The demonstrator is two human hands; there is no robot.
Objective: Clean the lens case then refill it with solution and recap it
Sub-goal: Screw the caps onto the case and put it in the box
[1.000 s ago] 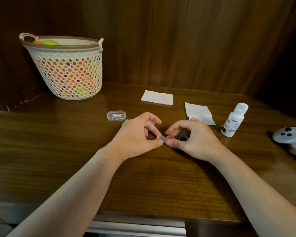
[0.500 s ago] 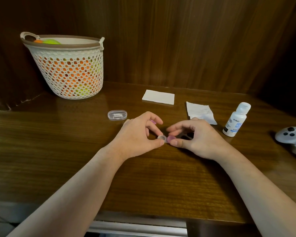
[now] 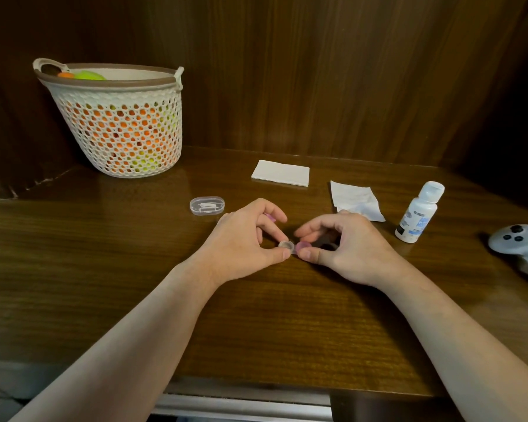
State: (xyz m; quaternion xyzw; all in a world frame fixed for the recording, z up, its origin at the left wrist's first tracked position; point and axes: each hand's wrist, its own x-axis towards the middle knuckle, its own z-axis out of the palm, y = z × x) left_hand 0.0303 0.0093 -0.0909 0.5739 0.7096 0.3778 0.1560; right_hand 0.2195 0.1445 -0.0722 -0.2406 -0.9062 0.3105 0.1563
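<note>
both hands meet at the middle of the table (image 3: 73,269), low over the wood. left hand (image 3: 241,242) pinches the clear end of the lens case (image 3: 293,247) between thumb and curled fingers. right hand (image 3: 345,248) has its thumb at the pink end, index curled over it; looks like a pinch on a pink cap or well, too small to tell which. a second pink bit peeks out behind the left fingers, probably the other cap, mostly hidden.

bottle (image 3: 418,213) stands upright, capped, well right of the hands. crumpled tissue (image 3: 355,201) lies between the bottle and the hands; folded tissue (image 3: 281,173) sits further back. small clear box (image 3: 207,205) is near the left hand, basket (image 3: 116,117) in the far left corner, controller (image 3: 518,242) at the right edge.

risks, as judgement:
- case is tiny and held only at the fingertips; a hard twist on the cap could flick it out and skid it across the glossy table.
- any liquid in the wells would tip out if the case tilts during the twist.
- a loose cap could roll off the front edge or get lost under a palm.
- right forearm swinging out for the bottle could knock it over; capped, so little would spill.
- swapping caps between wells is easy, they are small.
</note>
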